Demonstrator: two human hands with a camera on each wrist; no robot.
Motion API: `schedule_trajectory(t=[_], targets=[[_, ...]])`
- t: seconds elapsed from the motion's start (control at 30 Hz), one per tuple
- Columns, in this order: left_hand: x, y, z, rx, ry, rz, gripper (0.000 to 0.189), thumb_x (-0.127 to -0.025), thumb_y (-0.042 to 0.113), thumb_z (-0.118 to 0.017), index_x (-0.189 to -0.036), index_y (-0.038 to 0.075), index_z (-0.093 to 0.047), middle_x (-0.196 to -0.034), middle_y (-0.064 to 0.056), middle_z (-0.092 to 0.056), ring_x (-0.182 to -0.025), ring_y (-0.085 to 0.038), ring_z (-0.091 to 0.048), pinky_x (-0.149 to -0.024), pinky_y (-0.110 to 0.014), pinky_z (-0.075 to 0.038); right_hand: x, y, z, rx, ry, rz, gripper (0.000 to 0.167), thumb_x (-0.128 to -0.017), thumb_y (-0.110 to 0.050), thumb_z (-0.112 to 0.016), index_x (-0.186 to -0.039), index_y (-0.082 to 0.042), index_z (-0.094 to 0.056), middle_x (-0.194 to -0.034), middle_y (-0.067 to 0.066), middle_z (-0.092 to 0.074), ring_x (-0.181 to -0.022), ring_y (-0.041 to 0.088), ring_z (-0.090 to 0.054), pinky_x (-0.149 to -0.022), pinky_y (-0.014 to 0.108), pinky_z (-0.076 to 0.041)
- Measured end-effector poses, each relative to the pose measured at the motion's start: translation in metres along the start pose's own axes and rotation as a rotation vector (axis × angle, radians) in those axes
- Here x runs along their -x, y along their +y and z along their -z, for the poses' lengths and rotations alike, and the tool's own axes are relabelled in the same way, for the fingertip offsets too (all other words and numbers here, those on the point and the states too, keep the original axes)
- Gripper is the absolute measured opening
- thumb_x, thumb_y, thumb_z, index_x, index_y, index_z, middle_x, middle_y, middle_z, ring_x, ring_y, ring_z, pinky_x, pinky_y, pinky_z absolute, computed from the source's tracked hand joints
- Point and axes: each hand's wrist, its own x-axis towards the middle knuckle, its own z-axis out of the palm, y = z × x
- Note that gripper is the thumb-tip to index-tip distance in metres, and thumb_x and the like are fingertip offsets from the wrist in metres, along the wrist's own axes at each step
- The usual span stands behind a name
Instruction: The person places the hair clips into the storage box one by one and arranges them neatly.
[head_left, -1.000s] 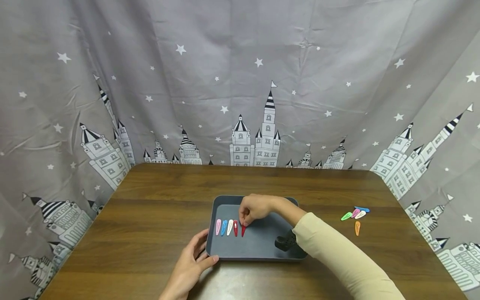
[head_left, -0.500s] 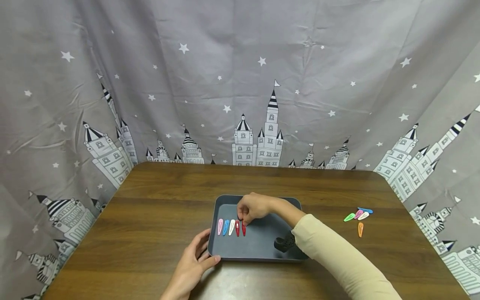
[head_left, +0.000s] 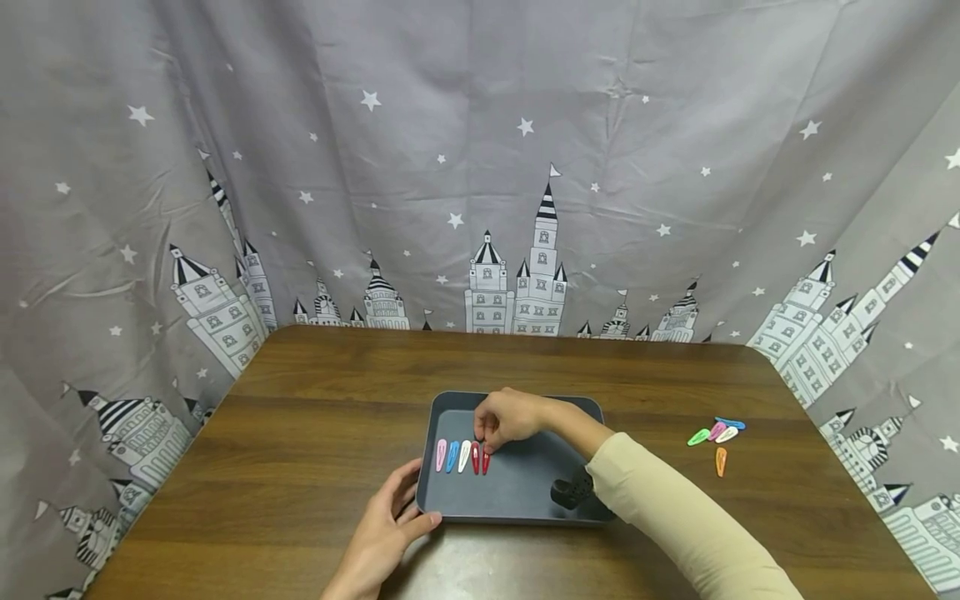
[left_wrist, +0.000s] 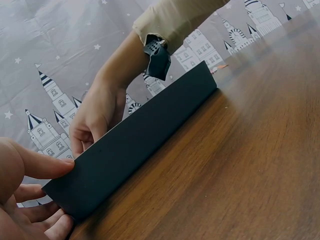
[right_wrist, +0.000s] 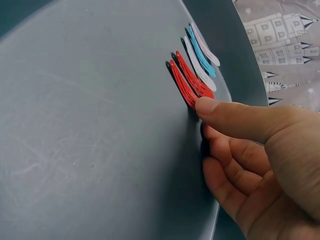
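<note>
In the head view, the near-left corner of the grey tray (head_left: 517,496) is gripped by the left hand (head_left: 386,518), and inside it a red clip (head_left: 486,466) is pinched by the right hand (head_left: 512,415), beside a row of four clips (head_left: 464,457); loose clips (head_left: 727,434) are scattered on the table (head_left: 315,450). In the left wrist view, the tray's rim is touched by the left thumb (left_wrist: 50,168). In the right wrist view, the red clip's end is held under the right thumb (right_wrist: 240,119).

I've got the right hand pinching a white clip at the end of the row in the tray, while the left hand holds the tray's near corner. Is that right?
One slip: the clip pinched by the right hand is red, not white, as the right wrist view shows. The left hand does hold the near corner of the tray.
</note>
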Motion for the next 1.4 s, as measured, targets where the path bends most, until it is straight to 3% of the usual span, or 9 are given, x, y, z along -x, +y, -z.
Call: schedule_trajectory(t=[0.4, 1.1, 1.4], targets=[[0.0, -0.001, 0.001, -0.005, 0.013, -0.003, 0.076, -0.085, -0.012, -0.074, -0.153, -0.002, -0.042, -0.15, -0.032, -0.045, -0.138, -0.048, -0.044, -0.104, -0.047, -0.051, 0.012, 0.001, 0.008, 0.002, 0.017, 0.006, 0.013, -0.086, -0.005, -0.083, -0.092, -0.008, -0.072, -0.076, -0.01, -0.064, -0.07, 0.003, -0.058, -0.062, 0.02, -0.049], [0.001, 0.001, 0.001, -0.023, 0.003, -0.021, 0.077, -0.086, -0.01, -0.074, -0.154, -0.002, -0.039, -0.155, -0.028, -0.041, -0.143, -0.045, -0.039, -0.112, -0.049, -0.042, 0.062, 0.016, 0.029, -0.025, 0.083, -0.016, 0.011, -0.087, 0.002, -0.078, -0.095, -0.002, -0.072, -0.078, -0.008, -0.068, -0.071, 0.005, -0.062, -0.063, 0.021, -0.052], [0.001, 0.0, 0.001, -0.03, 0.002, -0.02, 0.078, -0.086, -0.01, -0.074, -0.155, -0.002, -0.038, -0.155, -0.03, -0.041, -0.142, -0.047, -0.04, -0.11, -0.05, -0.045, 0.083, 0.022, 0.039, -0.008, 0.124, -0.032, 0.013, -0.088, -0.001, -0.079, -0.098, -0.001, -0.072, -0.082, -0.008, -0.067, -0.078, 0.007, -0.064, -0.071, 0.025, -0.057]])
